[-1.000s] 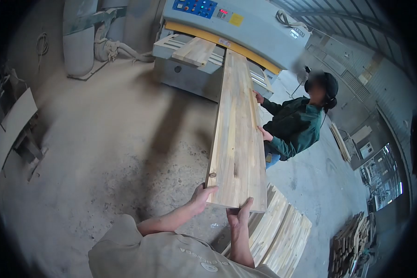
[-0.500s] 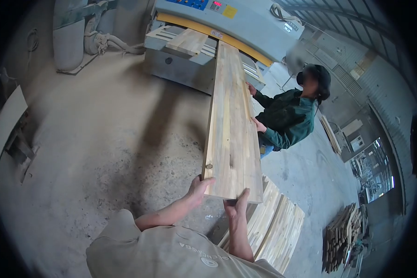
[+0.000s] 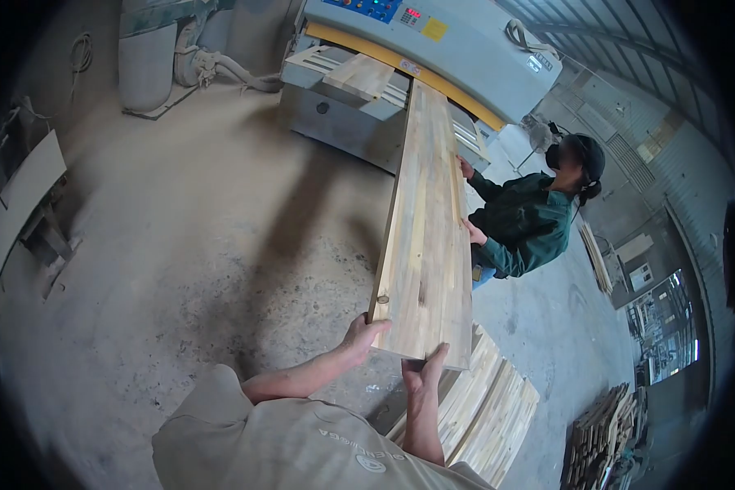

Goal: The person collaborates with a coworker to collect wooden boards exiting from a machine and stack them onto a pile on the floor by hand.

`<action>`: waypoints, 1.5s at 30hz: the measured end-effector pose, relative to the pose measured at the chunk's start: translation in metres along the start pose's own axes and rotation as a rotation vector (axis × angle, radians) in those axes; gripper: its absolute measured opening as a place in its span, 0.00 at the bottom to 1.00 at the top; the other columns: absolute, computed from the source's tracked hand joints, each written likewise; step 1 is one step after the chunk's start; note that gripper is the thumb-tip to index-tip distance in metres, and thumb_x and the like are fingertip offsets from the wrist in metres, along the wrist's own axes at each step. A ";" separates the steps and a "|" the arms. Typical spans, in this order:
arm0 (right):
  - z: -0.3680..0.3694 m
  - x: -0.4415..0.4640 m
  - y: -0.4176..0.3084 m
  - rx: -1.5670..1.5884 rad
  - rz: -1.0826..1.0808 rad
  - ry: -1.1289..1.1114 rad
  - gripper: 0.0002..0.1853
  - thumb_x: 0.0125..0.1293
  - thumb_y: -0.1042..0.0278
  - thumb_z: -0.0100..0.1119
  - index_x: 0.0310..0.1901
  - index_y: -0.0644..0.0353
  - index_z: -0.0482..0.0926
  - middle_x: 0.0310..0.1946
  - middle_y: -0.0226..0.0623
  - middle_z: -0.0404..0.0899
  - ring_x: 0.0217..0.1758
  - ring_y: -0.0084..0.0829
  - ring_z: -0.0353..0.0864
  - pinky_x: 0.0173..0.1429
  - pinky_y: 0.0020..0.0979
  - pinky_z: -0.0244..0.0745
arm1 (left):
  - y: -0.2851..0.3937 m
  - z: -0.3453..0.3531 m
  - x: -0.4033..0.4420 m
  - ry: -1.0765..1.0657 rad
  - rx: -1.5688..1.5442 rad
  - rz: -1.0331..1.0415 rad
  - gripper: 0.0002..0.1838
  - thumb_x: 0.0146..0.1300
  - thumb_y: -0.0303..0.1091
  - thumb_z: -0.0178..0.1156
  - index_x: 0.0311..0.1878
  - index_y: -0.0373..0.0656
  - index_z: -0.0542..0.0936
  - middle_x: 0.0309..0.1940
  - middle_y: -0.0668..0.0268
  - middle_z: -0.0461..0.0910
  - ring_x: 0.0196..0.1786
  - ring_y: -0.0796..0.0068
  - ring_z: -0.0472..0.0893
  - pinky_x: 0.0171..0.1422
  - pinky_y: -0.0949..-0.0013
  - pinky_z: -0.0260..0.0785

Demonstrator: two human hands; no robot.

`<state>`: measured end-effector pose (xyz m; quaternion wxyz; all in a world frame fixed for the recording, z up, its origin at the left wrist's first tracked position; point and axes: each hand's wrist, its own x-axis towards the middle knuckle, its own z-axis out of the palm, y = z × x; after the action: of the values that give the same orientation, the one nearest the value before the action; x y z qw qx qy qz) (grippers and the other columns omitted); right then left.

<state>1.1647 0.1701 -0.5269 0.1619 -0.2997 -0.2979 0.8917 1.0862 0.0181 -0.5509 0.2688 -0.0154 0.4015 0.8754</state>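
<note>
A long laminated wood board (image 3: 426, 229) runs from the machine's opening down to my two hands. My left hand (image 3: 361, 338) grips its near left corner, thumb on top and the fingers mostly hidden beneath. At the near end edge, my right hand (image 3: 424, 370) holds the board with the thumb over the top; its other fingers are partly hidden under the wood. The far end meets the machine (image 3: 433, 49) below its yellow strip. A second, shorter board (image 3: 361, 77) lies on the machine's table to the left.
A co-worker in a green jacket (image 3: 531, 224) stands right of the board, both hands at its edge. Stacked panels (image 3: 498, 408) lie below the near end. Wood strips (image 3: 600, 437) are piled at lower right. A pale panel (image 3: 26, 196) leans at far left.
The camera view has shifted slightly between frames. Both my hands keep their hold on the long board, and the co-worker's hands stay at its right edge.
</note>
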 end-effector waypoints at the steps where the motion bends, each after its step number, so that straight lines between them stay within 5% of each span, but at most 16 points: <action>1: 0.006 -0.003 0.000 -0.016 -0.008 0.015 0.36 0.75 0.30 0.41 0.72 0.48 0.67 0.67 0.36 0.73 0.68 0.40 0.75 0.68 0.47 0.75 | 0.003 0.000 0.000 0.016 0.013 0.010 0.29 0.61 0.38 0.67 0.60 0.30 0.73 0.51 0.55 0.81 0.55 0.65 0.81 0.59 0.61 0.74; 40: -0.041 0.025 0.031 0.110 -0.100 -0.003 0.34 0.75 0.35 0.47 0.71 0.51 0.67 0.68 0.38 0.73 0.69 0.40 0.75 0.70 0.47 0.73 | -0.050 -0.030 0.021 -0.075 -0.025 0.044 0.28 0.61 0.33 0.67 0.62 0.32 0.72 0.53 0.57 0.81 0.55 0.65 0.82 0.59 0.61 0.76; 45: -0.048 0.041 0.042 0.147 -0.156 -0.107 0.34 0.76 0.35 0.42 0.73 0.50 0.66 0.68 0.35 0.72 0.69 0.39 0.74 0.71 0.46 0.70 | -0.053 -0.034 0.027 -0.103 -0.032 0.051 0.27 0.61 0.33 0.67 0.61 0.32 0.73 0.52 0.58 0.81 0.53 0.66 0.82 0.58 0.62 0.77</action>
<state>1.1589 0.1778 -0.6023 0.2363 -0.2148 -0.2625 0.9106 1.0822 0.0349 -0.6171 0.2667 0.0357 0.3734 0.8878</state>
